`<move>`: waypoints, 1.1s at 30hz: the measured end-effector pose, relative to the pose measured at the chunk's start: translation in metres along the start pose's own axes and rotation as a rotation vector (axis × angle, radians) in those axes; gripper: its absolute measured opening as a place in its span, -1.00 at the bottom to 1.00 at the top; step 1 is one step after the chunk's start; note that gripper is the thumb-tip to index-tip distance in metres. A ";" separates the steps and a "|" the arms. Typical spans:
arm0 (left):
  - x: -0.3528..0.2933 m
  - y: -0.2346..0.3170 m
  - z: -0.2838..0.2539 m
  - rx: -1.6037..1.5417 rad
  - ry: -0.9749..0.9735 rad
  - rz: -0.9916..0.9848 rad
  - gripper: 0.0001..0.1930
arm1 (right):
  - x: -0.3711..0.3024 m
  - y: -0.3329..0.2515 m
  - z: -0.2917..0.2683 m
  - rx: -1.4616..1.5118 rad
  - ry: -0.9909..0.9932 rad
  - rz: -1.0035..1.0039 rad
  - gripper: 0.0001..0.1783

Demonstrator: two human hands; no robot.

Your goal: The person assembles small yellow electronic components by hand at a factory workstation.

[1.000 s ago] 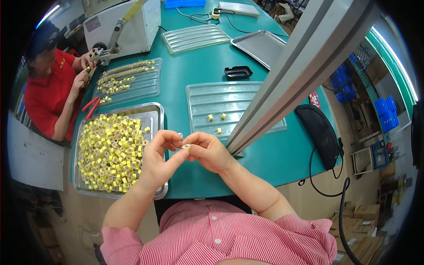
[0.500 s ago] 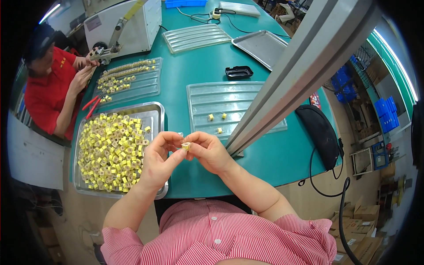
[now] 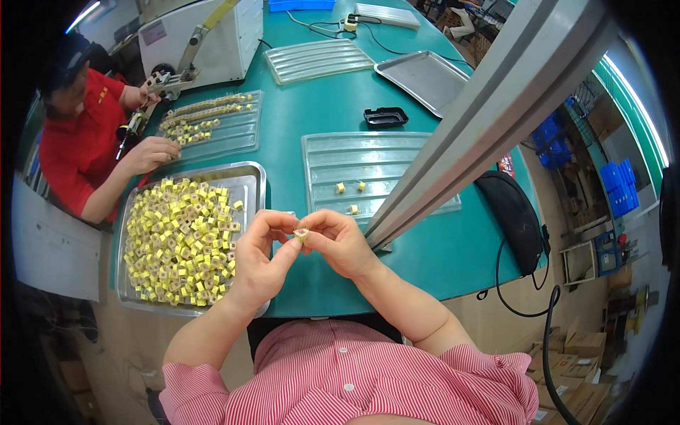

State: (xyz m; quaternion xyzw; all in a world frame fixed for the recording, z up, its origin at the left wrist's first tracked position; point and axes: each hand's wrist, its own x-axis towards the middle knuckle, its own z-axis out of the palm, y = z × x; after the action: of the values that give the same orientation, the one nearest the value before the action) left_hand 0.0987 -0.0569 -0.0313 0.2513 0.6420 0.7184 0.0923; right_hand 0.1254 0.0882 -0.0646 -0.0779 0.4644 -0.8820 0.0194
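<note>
A small coil bobbin (image 3: 301, 234) wrapped in yellow tape is pinched between the fingertips of both hands, above the table's near edge. My left hand (image 3: 261, 253) grips it from the left, thumb and forefinger closed. From the other side, the thumb and forefinger of my right hand (image 3: 341, 245) press on it too. The fingers partly cover the piece. A metal tray (image 3: 260, 191) heaped with similar yellow bobbins (image 3: 180, 241) lies to the left of my hands. Beyond my hands is a clear ribbed plastic tray (image 3: 368, 152) with a few bobbins (image 3: 340, 188) on it.
A slanting metal post (image 3: 453, 149) rises close to my right hand. Farther right lies a black pouch (image 3: 508, 216). A black plastic box (image 3: 385, 117) and an empty metal tray (image 3: 423, 79) lie farther back. A co-worker in red (image 3: 88, 134) works at left by a white machine (image 3: 202, 46).
Both my hands stay nearly in place, still pinching the bobbin. The co-worker's one hand has moved right to the bobbin-filled ribbed tray, and the other now has a dark tool by it.
</note>
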 end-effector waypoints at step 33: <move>0.011 0.017 -0.007 1.006 0.068 0.685 -0.77 | 0.003 -0.003 -0.003 -0.050 0.036 0.057 -0.81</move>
State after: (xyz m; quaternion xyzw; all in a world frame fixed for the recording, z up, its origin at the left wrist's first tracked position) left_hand 0.0897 -0.0608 -0.0122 0.4333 0.7878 0.3237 -0.2948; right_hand 0.1223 0.0917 -0.0637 -0.0492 0.4885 -0.8705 0.0342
